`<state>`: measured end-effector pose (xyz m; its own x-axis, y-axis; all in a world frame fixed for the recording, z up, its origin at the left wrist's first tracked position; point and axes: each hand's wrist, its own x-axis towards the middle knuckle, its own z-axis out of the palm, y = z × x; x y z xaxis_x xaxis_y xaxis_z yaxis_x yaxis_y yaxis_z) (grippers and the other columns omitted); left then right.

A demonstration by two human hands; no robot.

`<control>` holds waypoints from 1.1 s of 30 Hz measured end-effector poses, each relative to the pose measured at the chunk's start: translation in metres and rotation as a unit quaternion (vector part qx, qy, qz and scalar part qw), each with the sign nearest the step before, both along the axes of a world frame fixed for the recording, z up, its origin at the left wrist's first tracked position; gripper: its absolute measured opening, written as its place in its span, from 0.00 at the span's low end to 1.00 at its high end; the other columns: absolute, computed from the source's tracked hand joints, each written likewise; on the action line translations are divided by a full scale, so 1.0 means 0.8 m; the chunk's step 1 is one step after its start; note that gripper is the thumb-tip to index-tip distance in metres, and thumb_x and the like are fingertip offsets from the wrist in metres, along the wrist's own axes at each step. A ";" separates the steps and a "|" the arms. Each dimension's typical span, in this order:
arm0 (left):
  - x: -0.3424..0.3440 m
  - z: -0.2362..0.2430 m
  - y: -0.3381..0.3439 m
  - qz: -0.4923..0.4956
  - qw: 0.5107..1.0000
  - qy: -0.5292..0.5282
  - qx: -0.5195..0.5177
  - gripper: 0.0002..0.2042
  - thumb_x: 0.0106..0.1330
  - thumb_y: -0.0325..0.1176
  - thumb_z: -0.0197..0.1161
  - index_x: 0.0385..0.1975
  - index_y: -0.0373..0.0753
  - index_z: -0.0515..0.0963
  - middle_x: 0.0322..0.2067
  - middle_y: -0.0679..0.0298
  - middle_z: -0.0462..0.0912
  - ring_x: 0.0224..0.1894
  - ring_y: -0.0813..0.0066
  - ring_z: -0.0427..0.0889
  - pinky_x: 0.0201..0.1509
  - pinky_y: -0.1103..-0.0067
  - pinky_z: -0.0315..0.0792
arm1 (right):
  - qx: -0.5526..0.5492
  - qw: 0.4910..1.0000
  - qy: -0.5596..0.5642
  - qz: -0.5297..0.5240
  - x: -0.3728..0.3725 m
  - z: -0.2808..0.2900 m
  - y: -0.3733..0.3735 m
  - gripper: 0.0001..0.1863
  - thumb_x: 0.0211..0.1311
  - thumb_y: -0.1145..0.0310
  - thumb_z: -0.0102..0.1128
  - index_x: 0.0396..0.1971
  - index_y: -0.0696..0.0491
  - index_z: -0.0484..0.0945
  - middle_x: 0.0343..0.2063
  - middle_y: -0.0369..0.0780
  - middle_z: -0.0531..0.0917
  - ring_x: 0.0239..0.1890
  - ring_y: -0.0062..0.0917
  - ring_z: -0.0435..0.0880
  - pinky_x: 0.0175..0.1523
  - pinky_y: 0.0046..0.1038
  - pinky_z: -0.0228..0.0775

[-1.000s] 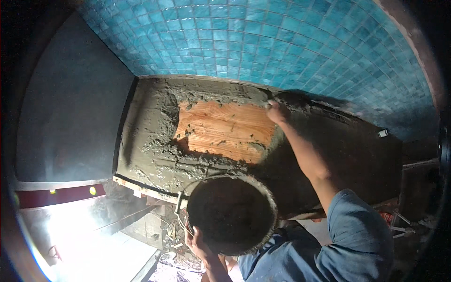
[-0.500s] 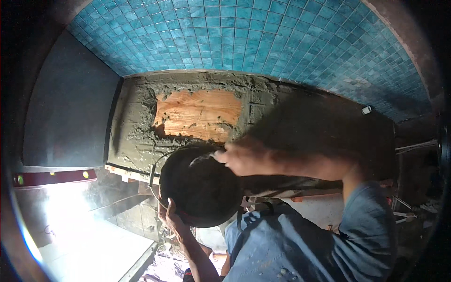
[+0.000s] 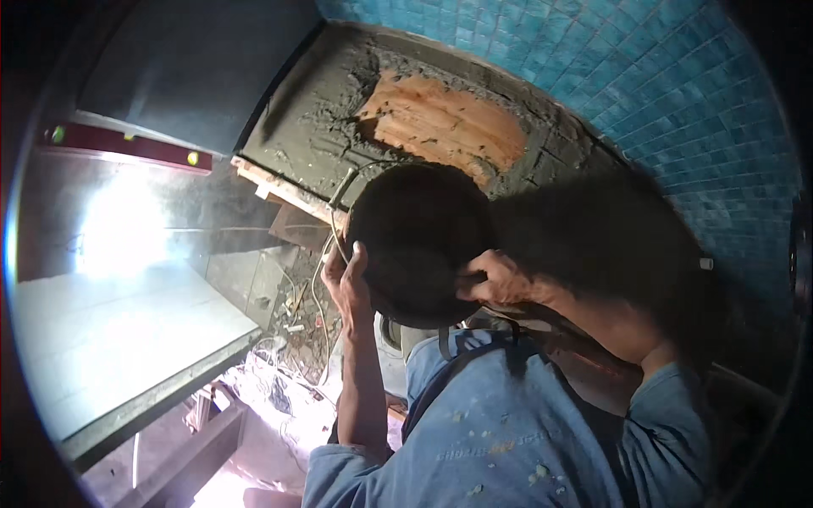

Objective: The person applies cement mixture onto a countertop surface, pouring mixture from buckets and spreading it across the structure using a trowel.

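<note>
A round black bucket (image 3: 419,237) is tilted in front of me, its inside too dark to read. My left hand (image 3: 347,275) grips its left side near the rim, thumb up. At the bucket's right edge my right hand (image 3: 495,278) is closed, fingers curled inward over the opening. It holds what looks like a trowel, whose blade is lost in the dark now. Beyond the bucket lies a ledge coated in wet grey mortar (image 3: 309,127), with a bare wooden board (image 3: 445,118) showing in its middle.
Blue mosaic tile (image 3: 542,38) covers the wall behind the ledge. A dark panel (image 3: 195,68) stands at far left, with a red spirit level (image 3: 127,146) below it. A white slab (image 3: 127,339) lies lower left beside a glaring light. Rubble and cables (image 3: 309,339) litter the floor.
My view has turned, so the ledge slants down to the right. My right hand has moved from above the bucket's far rim to its right edge, lowering the trowel into it. My left hand keeps its hold.
</note>
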<state>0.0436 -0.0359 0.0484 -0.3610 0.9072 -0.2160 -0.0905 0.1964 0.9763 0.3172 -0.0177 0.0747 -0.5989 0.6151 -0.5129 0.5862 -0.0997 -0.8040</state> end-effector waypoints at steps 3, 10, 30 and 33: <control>-0.014 -0.028 0.004 0.009 0.995 -0.091 0.047 0.18 0.66 0.28 0.59 0.55 0.31 0.75 0.44 0.62 0.82 0.43 0.79 0.79 0.49 0.82 0.71 | -0.032 0.998 0.058 -0.018 0.016 0.025 0.018 0.21 0.53 0.58 0.67 0.41 0.58 0.82 0.29 0.45 0.84 0.33 0.34 0.85 0.40 0.31 0.76; -0.053 -0.044 0.006 0.012 0.997 -0.058 -0.053 0.17 0.69 0.30 0.54 0.55 0.31 0.74 0.44 0.59 0.82 0.42 0.73 0.80 0.45 0.80 0.73 | -0.098 0.976 0.058 -0.185 0.132 0.021 0.067 0.35 0.56 0.54 0.66 0.53 0.68 0.71 0.23 0.40 0.80 0.20 0.18 0.76 0.24 0.23 0.68; -0.073 -0.080 -0.008 0.023 0.994 0.009 -0.108 0.19 0.68 0.40 0.59 0.51 0.32 0.75 0.40 0.57 0.81 0.39 0.69 0.79 0.43 0.75 0.73 | -0.025 0.494 0.275 -0.824 0.326 -0.363 0.238 0.30 0.67 0.48 0.53 0.60 0.53 0.63 0.44 0.46 0.74 0.37 0.40 0.83 0.39 0.44 0.79; -0.070 -0.085 -0.012 0.040 0.995 0.006 -0.093 0.20 0.67 0.41 0.60 0.52 0.32 0.74 0.40 0.57 0.81 0.38 0.69 0.79 0.42 0.74 0.74 | 0.090 0.621 0.207 -0.750 0.250 -0.384 0.280 0.28 0.65 0.51 0.57 0.55 0.56 0.65 0.42 0.46 0.74 0.34 0.34 0.81 0.37 0.39 0.79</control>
